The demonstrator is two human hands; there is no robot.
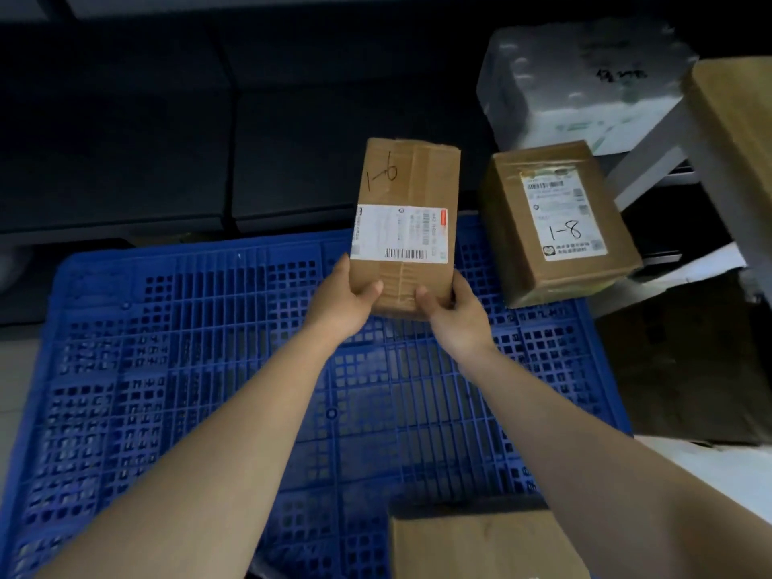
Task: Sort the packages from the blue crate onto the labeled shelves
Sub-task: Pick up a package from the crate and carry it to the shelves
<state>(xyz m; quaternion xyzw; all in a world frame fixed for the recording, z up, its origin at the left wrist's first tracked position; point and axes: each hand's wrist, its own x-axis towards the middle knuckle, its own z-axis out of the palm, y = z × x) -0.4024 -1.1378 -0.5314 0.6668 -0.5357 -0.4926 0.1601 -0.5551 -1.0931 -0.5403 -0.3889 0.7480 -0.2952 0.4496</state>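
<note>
A brown cardboard package marked "1-6", with a white shipping label, is held up over the far edge of the blue crate. My left hand grips its near left corner, thumb on top. My right hand grips its near right corner the same way. A second cardboard package marked "1-8" stands at the crate's far right corner. Part of a third cardboard box shows at the bottom edge.
A clear plastic-wrapped bundle sits behind the "1-8" package. A grey shelf frame and a large cardboard box stand at the right. Dark surfaces fill the area beyond the crate.
</note>
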